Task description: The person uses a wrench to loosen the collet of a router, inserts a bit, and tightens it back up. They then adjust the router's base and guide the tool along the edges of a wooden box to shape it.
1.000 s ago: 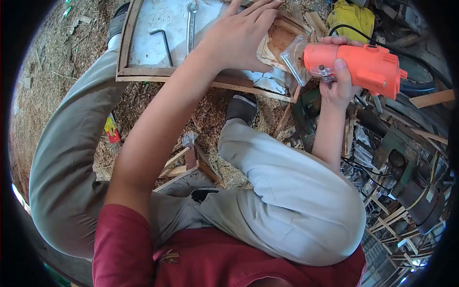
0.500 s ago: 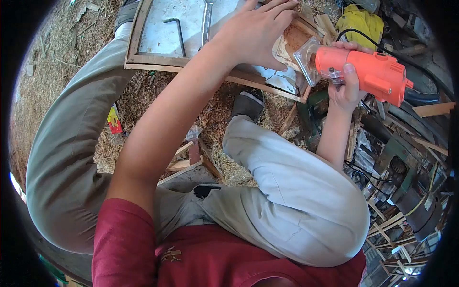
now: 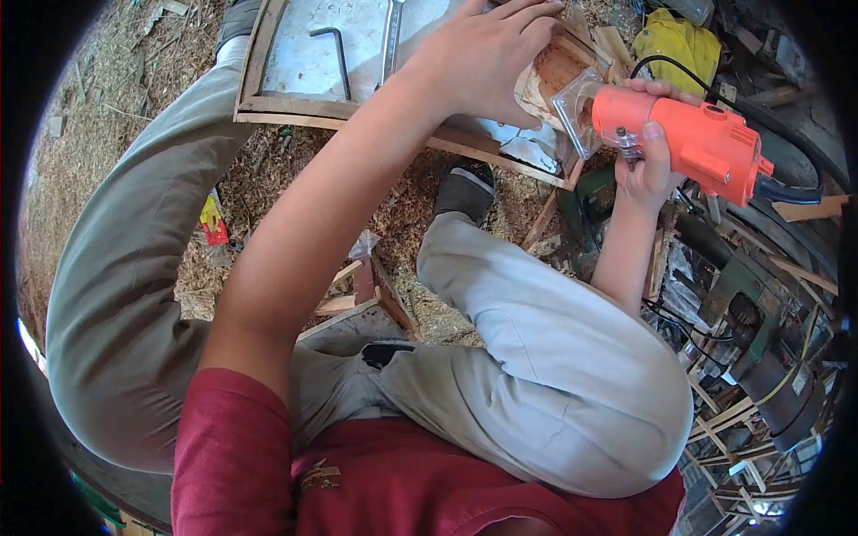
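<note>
Nearest, at six o'clock, is the person's red shirt (image 3: 402,482). Grey-trousered knees (image 3: 554,357) are drawn up in a crouch that brings both arms over the floor work. Beyond them, wood shavings (image 3: 268,179) and a dark shoe (image 3: 463,192) lie at the centre.

Farther out, at one o'clock, the left hand (image 3: 483,58) lies palm down with the fingers stretched out close together. It presses on a small wooden piece (image 3: 550,71) at the corner of a wooden-framed panel (image 3: 286,112), apparently pinning it so it cannot shift. Just at three o'clock of that piece, the right hand (image 3: 648,165) is wrapped around an orange trim router (image 3: 697,138) held on its side. The router's clear base (image 3: 576,107) is against the piece's edge and its cord trails away.

Farthest, at twelve o'clock, a wrench (image 3: 390,40) and a hex key (image 3: 340,54) rest on the panel, within reach but clear of the router.
</note>
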Motion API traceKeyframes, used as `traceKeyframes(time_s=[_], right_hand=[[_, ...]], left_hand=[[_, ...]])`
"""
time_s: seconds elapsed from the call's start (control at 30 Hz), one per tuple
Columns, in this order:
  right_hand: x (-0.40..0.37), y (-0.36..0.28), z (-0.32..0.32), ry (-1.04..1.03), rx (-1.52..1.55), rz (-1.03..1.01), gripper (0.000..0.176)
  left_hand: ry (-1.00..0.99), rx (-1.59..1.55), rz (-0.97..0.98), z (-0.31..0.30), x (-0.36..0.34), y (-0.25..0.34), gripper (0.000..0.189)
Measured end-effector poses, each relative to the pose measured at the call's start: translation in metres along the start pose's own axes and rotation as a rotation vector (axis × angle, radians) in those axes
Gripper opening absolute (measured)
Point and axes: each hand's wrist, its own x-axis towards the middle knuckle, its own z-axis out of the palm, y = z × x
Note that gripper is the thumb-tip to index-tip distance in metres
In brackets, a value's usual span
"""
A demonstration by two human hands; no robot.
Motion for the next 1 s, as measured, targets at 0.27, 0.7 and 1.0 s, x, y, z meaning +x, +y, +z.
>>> traceKeyframes(time_s=[0.27,0.7,1.0], right_hand=[[0.0002,0.0043,-0.0063,-0.021,-0.039,-0.016,0.054],[0.0033,0.0038,-0.0016,-0.006,-0.071,-0.026,0.054],[0.0055,0.0072,-0.0022,-0.012,-0.077,-0.045,0.053]], left_hand=[[-0.012,0.033,-0.004,0.0036,0.0003,-0.0012,0.101],[-0.024,0.018,-0.012,0.0028,0.0006,0.0004,0.100],[-0.023,0.039,-0.009,0.0045,0.0002,-0.0001,0.099]])
